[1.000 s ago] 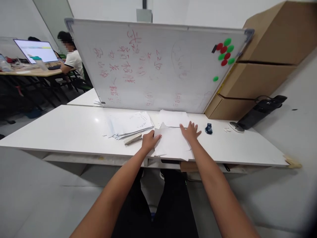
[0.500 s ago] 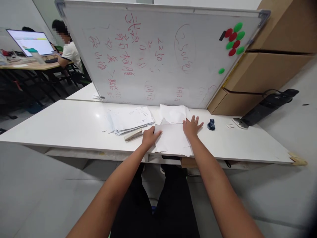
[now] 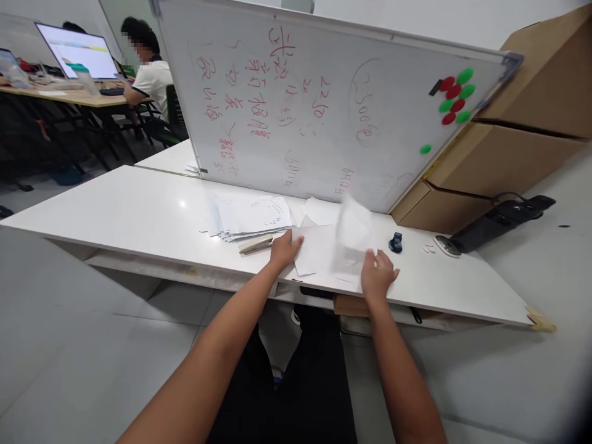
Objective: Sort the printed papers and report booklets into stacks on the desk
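Note:
My left hand is at the left edge of some white paper sheets, its thumb lying over them and its other fingers curled at the edge. Just left of that hand lies a beige stapler. In my right hand is a sheet of paper, gripped at its near right part; it is raised, bent and blurred by motion. Behind the sheets lies more white paper. A thick stack of marked papers rests to the left, beyond the stapler.
A whiteboard with red writing and magnets stands at the desk's back. Cardboard boxes, a black bottle and a small dark blue object are to the right. At another desk, back left, sits a person.
My right hand has moved right and nearer to me, lifting a sheet off the paper. My left hand stays at the left edge. The view has tilted and shifted.

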